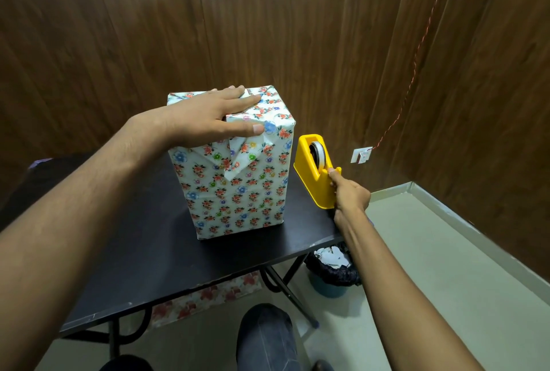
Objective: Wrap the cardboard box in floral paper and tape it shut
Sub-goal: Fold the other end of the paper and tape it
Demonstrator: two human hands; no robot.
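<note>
The box (238, 189) stands upright on the black table (143, 251), covered in white paper with small coloured flowers. My left hand (208, 116) lies flat on its top, fingers spread, pressing the folded paper down. A loose triangular flap (238, 159) hangs over the top front edge. To the right of the box stands a yellow tape dispenser (315, 171) with a roll of tape in it. My right hand (349, 193) is at the dispenser's near end, thumb and fingers pinched at the cutter. Whether tape is between them is too small to tell.
The dispenser sits close to the table's right edge. Under that edge is a blue bin (333, 269) lined with a black bag and holding paper scraps. More floral paper (208, 296) lies under the table. A wood-panel wall stands behind, with a socket (360, 155).
</note>
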